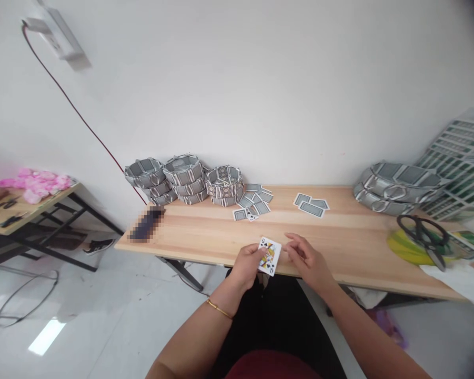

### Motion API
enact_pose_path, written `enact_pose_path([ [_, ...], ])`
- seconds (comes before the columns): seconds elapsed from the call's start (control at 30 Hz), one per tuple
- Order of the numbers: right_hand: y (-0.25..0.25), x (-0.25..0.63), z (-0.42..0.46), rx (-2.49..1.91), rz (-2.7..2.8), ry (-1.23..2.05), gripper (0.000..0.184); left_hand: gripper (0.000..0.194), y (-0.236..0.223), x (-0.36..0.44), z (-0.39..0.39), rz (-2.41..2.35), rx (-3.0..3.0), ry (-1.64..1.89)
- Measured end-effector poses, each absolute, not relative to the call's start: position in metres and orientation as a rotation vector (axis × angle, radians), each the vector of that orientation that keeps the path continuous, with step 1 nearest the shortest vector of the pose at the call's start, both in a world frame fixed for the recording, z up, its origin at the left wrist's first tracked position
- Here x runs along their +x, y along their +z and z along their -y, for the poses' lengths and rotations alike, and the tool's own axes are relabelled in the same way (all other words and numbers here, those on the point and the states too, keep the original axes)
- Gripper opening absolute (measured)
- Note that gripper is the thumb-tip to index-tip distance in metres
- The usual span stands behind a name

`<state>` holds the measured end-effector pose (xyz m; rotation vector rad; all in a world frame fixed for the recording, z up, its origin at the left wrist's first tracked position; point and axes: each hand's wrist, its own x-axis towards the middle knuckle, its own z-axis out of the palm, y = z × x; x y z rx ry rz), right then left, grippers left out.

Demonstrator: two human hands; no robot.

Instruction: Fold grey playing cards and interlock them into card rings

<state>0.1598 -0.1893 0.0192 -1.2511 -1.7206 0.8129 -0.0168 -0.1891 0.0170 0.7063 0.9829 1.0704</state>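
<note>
My left hand [248,263] is closed on a face-up playing card [270,256], a queen, held over the front edge of the wooden table [205,231]. A thin gold bangle circles that wrist. My right hand [306,259] rests just right of the card with its fingers loosely curled and pinched together, fingertips near the card's right edge; I cannot make out anything in them. Loose face-down cards [253,203] lie further back on the table, and a smaller group of cards [311,205] lies to their right.
Stacked rings folded from cards [184,180] stand at the back left, larger ones [397,187] at the back right. Black scissors [424,233] lie on a yellow-green object [406,249]. A blurred dark item [147,223] sits at the left end. A second table [27,208] holds pink material.
</note>
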Motion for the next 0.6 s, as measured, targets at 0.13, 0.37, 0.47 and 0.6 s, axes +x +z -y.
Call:
enact_pose_path([
  [0.13, 0.007, 0.161, 0.181, -1.131, 1.911, 0.818, 0.046, 0.036, 0.014, -0.010, 0.172, -0.887, 0.571, 1.161],
  [0.37, 0.002, 0.160, 0.163, -0.975, 2.040, 0.776, 0.026, 0.040, 0.004, -0.009, 0.163, -0.748, 0.514, 1.170],
  [0.47, 0.002, 0.159, 0.162, -0.967, 2.021, 0.780, 0.024, 0.041, 0.002, -0.013, 0.162, -0.730, 0.512, 1.152],
  [0.6, 0.002, 0.157, 0.161, -0.950, 1.981, 0.757, 0.020, 0.033, 0.002, -0.015, 0.164, -0.684, 0.521, 1.166],
])
